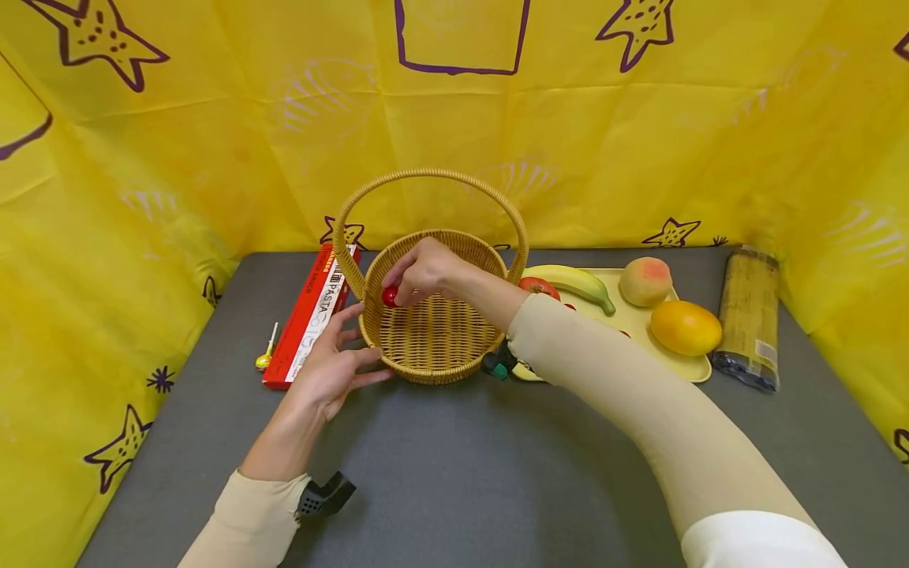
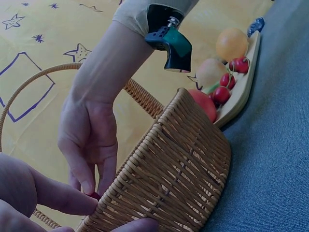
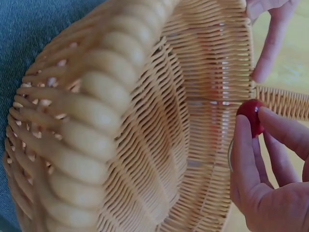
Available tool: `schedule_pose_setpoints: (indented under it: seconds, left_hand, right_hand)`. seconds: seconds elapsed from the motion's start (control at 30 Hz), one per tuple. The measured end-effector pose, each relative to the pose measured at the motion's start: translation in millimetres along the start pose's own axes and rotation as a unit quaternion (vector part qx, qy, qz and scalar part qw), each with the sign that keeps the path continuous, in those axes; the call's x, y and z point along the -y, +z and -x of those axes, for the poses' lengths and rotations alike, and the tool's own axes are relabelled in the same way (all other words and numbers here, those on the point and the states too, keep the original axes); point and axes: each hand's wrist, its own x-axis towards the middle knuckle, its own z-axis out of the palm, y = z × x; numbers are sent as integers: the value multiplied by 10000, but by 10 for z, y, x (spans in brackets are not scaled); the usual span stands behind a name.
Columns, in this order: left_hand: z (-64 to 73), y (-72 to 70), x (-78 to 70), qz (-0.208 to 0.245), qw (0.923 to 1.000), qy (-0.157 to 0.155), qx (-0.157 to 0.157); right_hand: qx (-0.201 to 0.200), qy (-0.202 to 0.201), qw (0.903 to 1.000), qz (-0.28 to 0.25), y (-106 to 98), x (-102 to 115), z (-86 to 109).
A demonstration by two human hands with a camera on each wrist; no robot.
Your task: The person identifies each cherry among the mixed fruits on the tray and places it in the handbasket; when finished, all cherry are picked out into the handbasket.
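Fingers (image 2: pixel 83 179) and basket rim (image 2: pixel 138 151) nearly hide the held cherry (image 1: pixel 390 297) from the left wrist camera.

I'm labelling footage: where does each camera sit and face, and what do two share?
Head: on the head, facing forward and down at the basket; left hand, right hand, forearms show.
Left wrist: worn there, facing the basket's outside; both hands and right forearm show.
Right wrist: worn there, facing into the basket; parts of both hands show.
Head and right wrist share the pinched cherry.
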Motion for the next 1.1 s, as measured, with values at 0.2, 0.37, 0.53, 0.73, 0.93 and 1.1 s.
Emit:
schedule_pose_setpoints:
  seconds: [0.2,0.37,0.53,0.73,0.93,1.1]
  left_hand:
    - [0,0,1,3,10000,-4,2]
    - [-5,0,9,0,10000,13,20]
    - [-8,-4,15,8,10000,24,35]
    - [-4,-9,15,-6,10000,16,37]
    - [4,-10,11,-13,10000,-6,34]
    - [4,-7,13,-17,10000,22,43]
  right_hand:
    - [8,86,9999,110,-3,-12,-42]
    - [55,158,9995,256,-4,-31,-66]
    - [166,227,9986,452,14,-46,-87]
    - [306,280,9972,623,64,-47,-100]
    - [399,338,9937,988,103,-61,-98]
    - [450,338,9914,1180,128,-73,-105]
